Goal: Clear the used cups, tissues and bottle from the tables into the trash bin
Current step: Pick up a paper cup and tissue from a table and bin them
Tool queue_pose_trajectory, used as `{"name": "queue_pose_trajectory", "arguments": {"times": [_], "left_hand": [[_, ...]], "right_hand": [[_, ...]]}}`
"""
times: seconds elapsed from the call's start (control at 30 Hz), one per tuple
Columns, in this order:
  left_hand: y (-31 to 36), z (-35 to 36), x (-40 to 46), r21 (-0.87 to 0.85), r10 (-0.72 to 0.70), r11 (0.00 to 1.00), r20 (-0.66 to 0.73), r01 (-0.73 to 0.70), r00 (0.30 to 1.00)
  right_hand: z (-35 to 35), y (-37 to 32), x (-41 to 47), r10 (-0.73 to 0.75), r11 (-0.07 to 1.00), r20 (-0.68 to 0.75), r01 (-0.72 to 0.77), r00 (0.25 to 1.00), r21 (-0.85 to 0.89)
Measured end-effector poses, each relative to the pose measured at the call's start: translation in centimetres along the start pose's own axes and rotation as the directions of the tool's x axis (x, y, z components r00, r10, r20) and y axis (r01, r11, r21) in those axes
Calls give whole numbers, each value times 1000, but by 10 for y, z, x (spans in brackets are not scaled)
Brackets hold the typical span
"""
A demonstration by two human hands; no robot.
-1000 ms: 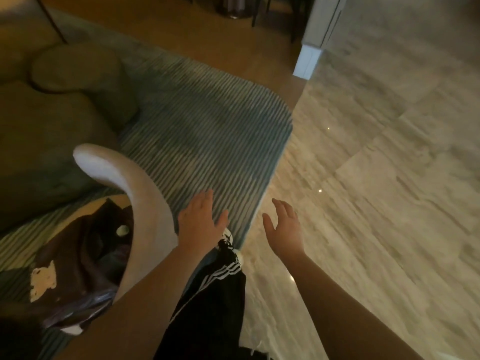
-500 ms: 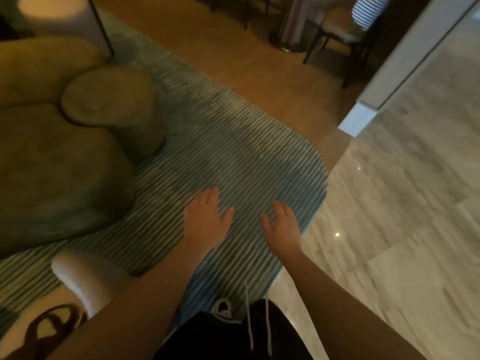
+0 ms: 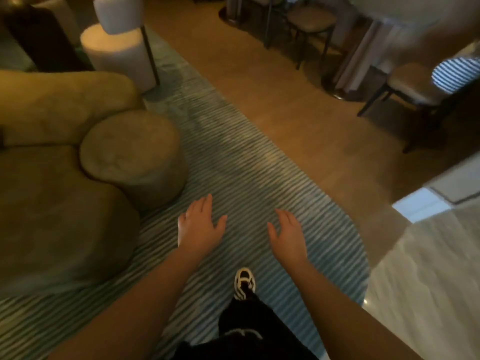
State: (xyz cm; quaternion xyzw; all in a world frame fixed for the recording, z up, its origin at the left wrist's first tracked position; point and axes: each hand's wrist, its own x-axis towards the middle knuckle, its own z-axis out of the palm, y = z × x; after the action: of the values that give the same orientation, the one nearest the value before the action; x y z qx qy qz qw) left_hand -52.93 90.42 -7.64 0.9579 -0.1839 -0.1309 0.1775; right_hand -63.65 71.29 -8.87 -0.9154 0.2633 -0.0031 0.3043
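Both the left hand point(image 3: 198, 226) and right hand point(image 3: 287, 233) hover wide and empty over a striped rug point(image 3: 233, 165), likely free for carrying, with no cups, tissues, bottle or bin in view.

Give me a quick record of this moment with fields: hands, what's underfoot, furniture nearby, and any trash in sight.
left hand: open, empty, palm down
right hand: open, empty, palm down
underfoot: striped rug, one shoe on it
left side: sofa with round pouf against it
ahead: lamp, chairs on wood floor
trash in sight: none; no bin in view
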Motion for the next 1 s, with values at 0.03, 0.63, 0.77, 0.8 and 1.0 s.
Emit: {"name": "queue_pose_trajectory", "arguments": {"times": [0.03, 0.63, 0.77, 0.8, 1.0], "left_hand": [[7, -8, 28, -2, -19, 1000, -10, 19, 1000], [10, -110, 518, -62, -250, 968, -109, 245, 962], [-13, -161, 660, -28, -235, 972, -121, 234, 964], [-16, -173, 692, -29, -242, 970, -127, 240, 962], [-34, -223, 848, -43, -293, 956, -103, 290, 951]], "right_hand": [[-8, -4, 33, -19, 1000, 25, 19, 1000, -15], [-36, -122, 585, -176, 983, 147, 167, 973, 72], [-44, -173, 731, -180, 984, 175, 179, 968, 22], [-47, -186, 764, -184, 983, 177, 185, 967, 12], [-50, -259, 930, -209, 977, 198, 214, 958, -5]]}}
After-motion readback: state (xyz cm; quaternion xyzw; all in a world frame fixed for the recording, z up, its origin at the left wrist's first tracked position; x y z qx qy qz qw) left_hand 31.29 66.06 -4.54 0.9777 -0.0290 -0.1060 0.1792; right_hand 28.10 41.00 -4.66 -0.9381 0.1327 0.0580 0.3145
